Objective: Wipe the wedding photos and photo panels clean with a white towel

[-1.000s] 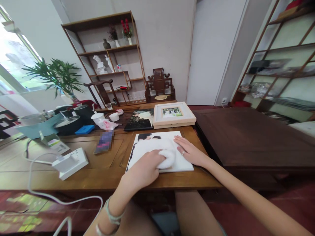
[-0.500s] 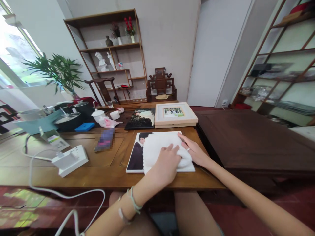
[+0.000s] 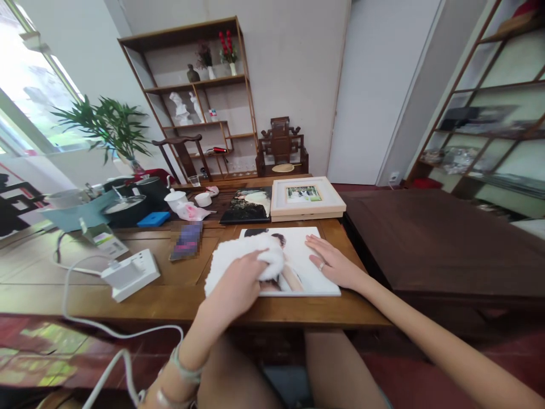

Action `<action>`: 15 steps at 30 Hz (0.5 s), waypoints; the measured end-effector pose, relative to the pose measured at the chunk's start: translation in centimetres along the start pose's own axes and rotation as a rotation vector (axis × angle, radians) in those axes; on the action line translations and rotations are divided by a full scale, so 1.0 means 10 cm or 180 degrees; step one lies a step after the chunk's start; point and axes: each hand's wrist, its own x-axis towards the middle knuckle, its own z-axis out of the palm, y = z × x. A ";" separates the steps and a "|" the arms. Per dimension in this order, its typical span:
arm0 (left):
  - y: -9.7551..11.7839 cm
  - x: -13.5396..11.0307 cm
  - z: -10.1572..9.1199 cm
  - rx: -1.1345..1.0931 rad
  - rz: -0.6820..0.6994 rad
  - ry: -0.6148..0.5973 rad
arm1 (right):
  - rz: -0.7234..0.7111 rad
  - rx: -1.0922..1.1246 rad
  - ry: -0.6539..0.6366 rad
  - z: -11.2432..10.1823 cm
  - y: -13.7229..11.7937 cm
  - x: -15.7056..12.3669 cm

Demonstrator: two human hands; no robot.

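Note:
A flat photo panel (image 3: 306, 267) showing a couple lies at the near edge of the wooden table (image 3: 170, 295). My left hand (image 3: 238, 281) presses a fluffy white cloth (image 3: 238, 253) onto the panel's left part, fingers closed on the cloth. My right hand (image 3: 332, 264) lies flat and open on the panel's right side, with a ring on one finger.
Behind the panel sit a white framed photo (image 3: 306, 199) and a dark photo print (image 3: 249, 205). A white power strip (image 3: 130, 274) with its cable, a phone (image 3: 187, 241), cups and pots stand to the left. A dark low table (image 3: 434, 238) is on the right.
My left hand has swept the white cloth from the panel's right side to its left part, uncovering the picture on the right. My right hand has stayed flat on the panel.

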 end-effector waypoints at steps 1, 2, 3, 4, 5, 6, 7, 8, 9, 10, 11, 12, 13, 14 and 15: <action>-0.11 0.10 0.00 0.0016 -0.0041 0.0110 | -0.0005 0.0000 -0.0005 0.00 0.00 0.00; -0.22 0.19 0.02 -0.0001 -0.0058 0.0236 | -0.0012 0.0014 -0.0004 -0.01 0.00 0.00; -0.30 0.26 0.03 -0.0017 -0.0048 0.0331 | -0.0018 0.0045 0.0002 -0.01 0.00 0.01; -0.37 0.32 0.05 -0.0036 -0.0033 0.0404 | -0.0022 0.0089 0.0012 -0.02 0.00 0.01; -0.43 0.35 0.06 -0.0049 -0.0014 0.0445 | -0.0025 0.0144 0.0018 -0.03 0.00 0.01; -0.46 0.36 0.07 -0.0055 0.0006 0.0452 | -0.0024 0.0203 0.0015 -0.04 0.00 0.01; -0.47 0.35 0.08 -0.0055 0.0032 0.0434 | -0.0017 0.0259 -0.0001 -0.05 0.00 0.01; -0.46 0.32 0.08 -0.0049 0.0056 0.0398 | -0.0003 0.0309 -0.0028 -0.06 0.00 0.00; -0.44 0.27 0.07 -0.0040 0.0080 0.0349 | 0.0016 0.0349 -0.0066 -0.07 0.01 0.00; -0.40 0.21 0.07 -0.0030 0.0101 0.0287 | 0.0035 0.0382 -0.0108 -0.09 0.01 0.00; -0.36 0.13 0.06 -0.0023 0.0118 0.0208 | 0.0047 0.0417 -0.0142 -0.10 0.02 -0.01; -0.30 0.04 0.06 -0.0024 0.0123 0.0120 | 0.0052 0.0455 -0.0164 -0.11 0.02 -0.01; -0.24 -0.06 0.05 -0.0040 0.0117 0.0035 | 0.0052 0.0493 -0.0178 -0.11 0.03 -0.02; -0.18 -0.16 0.05 -0.0074 0.0114 -0.0047 | 0.0051 0.0525 -0.0184 -0.11 0.04 -0.02; -0.11 -0.26 0.05 -0.0124 0.0129 -0.0126 | 0.0052 0.0548 -0.0189 -0.12 0.04 -0.03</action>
